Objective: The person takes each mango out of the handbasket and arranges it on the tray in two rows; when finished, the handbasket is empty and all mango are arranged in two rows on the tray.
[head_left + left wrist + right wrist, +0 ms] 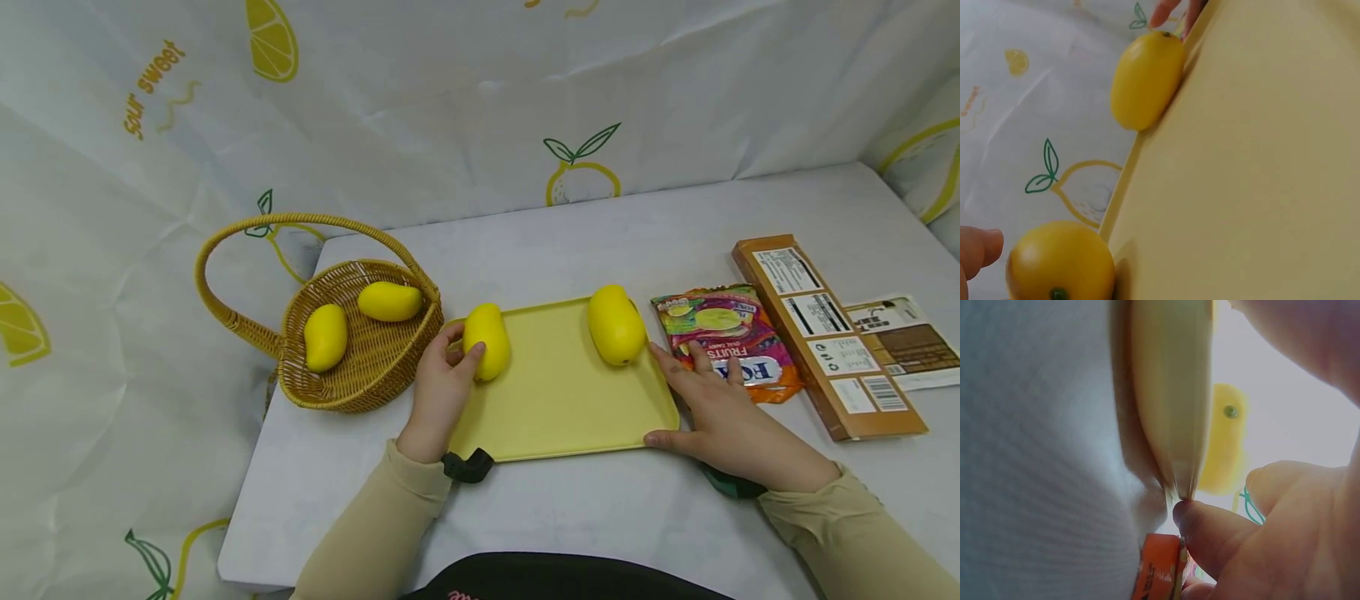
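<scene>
A yellow mango (487,342) is on the left side of the pale yellow tray (558,408), with my left hand (442,387) around its near left side. Thumb and fingers curl about this fruit, and in the left wrist view the thumb (979,250) shows close beside it. A second mango (617,327) lies near the tray's right edge. My right hand (723,421) spreads its fingers at that edge, thumb at the near corner. In the right wrist view a fingertip (1194,515) touches the tray's rim (1175,425).
A wicker basket (360,392) with a tall handle stands left of the tray, holding two mangoes. To the right lie a candy bag (720,321), partly under my right fingers, a long brown box (828,333) and a flat packet (911,337). A patterned cloth hangs behind the table.
</scene>
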Demonstrator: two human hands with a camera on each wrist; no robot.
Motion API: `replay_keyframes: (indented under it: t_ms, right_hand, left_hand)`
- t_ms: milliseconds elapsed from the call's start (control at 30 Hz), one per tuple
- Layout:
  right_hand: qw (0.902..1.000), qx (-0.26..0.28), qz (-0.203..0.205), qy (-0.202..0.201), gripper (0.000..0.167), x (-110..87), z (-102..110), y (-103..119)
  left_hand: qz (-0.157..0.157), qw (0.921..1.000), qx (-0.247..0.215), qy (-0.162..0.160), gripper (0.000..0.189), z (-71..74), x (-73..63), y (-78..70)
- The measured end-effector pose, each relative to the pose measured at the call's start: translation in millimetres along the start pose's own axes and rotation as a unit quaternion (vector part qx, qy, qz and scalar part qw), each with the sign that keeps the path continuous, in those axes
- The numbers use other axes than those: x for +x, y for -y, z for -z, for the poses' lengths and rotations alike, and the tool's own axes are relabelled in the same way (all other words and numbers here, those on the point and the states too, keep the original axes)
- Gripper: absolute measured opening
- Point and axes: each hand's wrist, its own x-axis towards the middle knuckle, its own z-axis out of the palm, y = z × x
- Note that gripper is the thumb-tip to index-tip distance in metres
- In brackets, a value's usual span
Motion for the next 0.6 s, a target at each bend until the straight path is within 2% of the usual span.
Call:
replay_keyframes:
  t_ms: [333, 600]
  right_hand:
    - [1.0, 0.005, 0.002, -0.003, 0.126, 0.4, 0, 1]
    - [1.0, 0.005, 0.001, 0.002, 0.125, -0.2, 1, 0]
  left_hand:
    - [-0.001, 0.9991, 0.043, 0.0, 0.051, 5.5, -3.3, -3.3]
    - [0.003, 0.9986, 0.053, -0.006, 0.058, 11.4, -4.7, -5.1]
